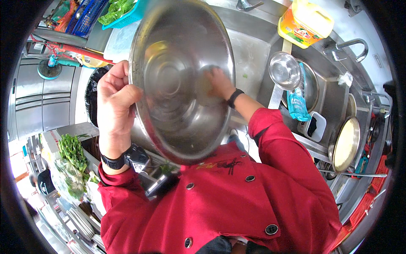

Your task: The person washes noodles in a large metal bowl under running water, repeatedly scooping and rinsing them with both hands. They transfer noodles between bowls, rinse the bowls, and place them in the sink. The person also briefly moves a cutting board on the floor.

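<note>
A large stainless steel bowl [171,127] is held up tilted in front of my chest, its hollow side facing me. My left hand [117,92] grips the rim at its left, thumb on the inner side and fingers behind. Inside the bowl, my right hand [219,83] presses a greyish-brown scrubbing pad [204,90] against the right part of the wall. Both the hand and the pad are blurred, so the pad's exact kind is unclear.
Behind the bowl lies a steel sink [250,54]. To the right are a yellow detergent jug [306,23], a small metal bowl [284,70], a blue plastic packet [298,106] and a faucet [349,49]. Leafy greens in a turquoise basket [125,19] stand at upper left; a black-lined bin [93,95] is at left.
</note>
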The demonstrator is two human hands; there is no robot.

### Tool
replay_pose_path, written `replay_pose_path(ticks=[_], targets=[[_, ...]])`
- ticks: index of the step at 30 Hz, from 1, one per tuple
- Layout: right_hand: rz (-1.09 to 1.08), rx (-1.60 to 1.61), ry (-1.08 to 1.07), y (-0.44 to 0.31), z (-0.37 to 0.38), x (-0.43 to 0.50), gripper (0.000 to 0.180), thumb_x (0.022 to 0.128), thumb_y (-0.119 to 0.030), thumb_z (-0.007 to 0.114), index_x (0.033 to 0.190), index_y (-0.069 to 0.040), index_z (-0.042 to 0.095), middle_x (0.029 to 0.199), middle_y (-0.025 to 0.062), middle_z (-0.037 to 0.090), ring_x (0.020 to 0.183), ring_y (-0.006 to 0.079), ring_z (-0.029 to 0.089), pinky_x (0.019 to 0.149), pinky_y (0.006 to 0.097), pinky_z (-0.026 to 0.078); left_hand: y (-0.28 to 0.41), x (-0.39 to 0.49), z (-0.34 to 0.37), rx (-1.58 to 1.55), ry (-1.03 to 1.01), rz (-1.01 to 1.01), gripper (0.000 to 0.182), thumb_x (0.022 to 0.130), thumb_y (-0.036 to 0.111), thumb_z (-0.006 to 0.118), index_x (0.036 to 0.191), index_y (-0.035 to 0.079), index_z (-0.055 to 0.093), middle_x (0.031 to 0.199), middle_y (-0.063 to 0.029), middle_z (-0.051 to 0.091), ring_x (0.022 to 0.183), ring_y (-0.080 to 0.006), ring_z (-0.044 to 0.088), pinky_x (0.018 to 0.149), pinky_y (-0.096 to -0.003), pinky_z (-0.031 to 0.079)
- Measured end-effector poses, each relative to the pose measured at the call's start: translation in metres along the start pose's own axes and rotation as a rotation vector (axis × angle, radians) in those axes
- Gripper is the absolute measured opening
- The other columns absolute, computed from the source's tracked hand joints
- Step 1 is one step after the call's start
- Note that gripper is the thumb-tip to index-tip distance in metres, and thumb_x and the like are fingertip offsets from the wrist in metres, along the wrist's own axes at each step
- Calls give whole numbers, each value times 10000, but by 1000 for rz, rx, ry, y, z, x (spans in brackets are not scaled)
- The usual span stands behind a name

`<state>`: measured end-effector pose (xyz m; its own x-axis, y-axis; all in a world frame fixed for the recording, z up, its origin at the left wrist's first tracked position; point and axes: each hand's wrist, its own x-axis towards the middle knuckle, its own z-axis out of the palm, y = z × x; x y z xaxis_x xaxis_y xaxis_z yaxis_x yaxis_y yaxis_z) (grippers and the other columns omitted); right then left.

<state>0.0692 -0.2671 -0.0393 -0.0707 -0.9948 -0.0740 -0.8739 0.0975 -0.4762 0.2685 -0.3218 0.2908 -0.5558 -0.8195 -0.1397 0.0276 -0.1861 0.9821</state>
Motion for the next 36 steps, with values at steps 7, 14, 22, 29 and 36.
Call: replay_pose_path(ticks=[7, 14, 22, 29, 36], targets=[[-254, -461, -20, -12, 27, 5, 396, 745, -224, 633, 1097, -52, 574, 1050, 149, 566, 1048, 322, 499, 787, 403, 491, -2, 1, -3, -21, -8, 23, 184, 664, -123, 476, 793, -2, 527, 762, -44, 619, 616, -81, 560, 577, -192, 444], [-219, -322, -33, -11, 86, -2, 230, 804, -150, 561, 991, -38, 634, 1013, 177, 618, 922, 336, 597, 754, 401, 507, -1, 0, -2, 20, 32, -4, 200, 650, -128, 473, 791, 2, 532, 771, -42, 623, 626, -79, 559, 593, -184, 429], [163, 594, -229, -14, 55, -6, 131, 817, -82, 569, 926, -23, 613, 882, 79, 622, 737, 227, 598, 670, 314, 496, -3, -2, -4, 44, 26, 42, 219, 633, -126, 469, 794, 6, 537, 793, -51, 629, 659, -93, 569, 625, -191, 434], [437, 1672, 32, -2, -40, -32, 148, 841, -42, 589, 988, -29, 592, 910, 52, 622, 755, 137, 603, 681, 255, 506, -2, -6, 0, 54, 36, 42, 206, 638, -113, 459, 795, -3, 534, 779, -61, 627, 634, -109, 570, 613, -217, 469], [371, 1162, 613, 108, -135, -75, 122, 835, -32, 607, 956, -16, 612, 856, 54, 644, 699, 146, 626, 655, 266, 525, -2, -9, 1, 57, 3, 41, 188, 636, -76, 474, 798, -6, 541, 783, -47, 624, 660, -89, 560, 650, -190, 438]])
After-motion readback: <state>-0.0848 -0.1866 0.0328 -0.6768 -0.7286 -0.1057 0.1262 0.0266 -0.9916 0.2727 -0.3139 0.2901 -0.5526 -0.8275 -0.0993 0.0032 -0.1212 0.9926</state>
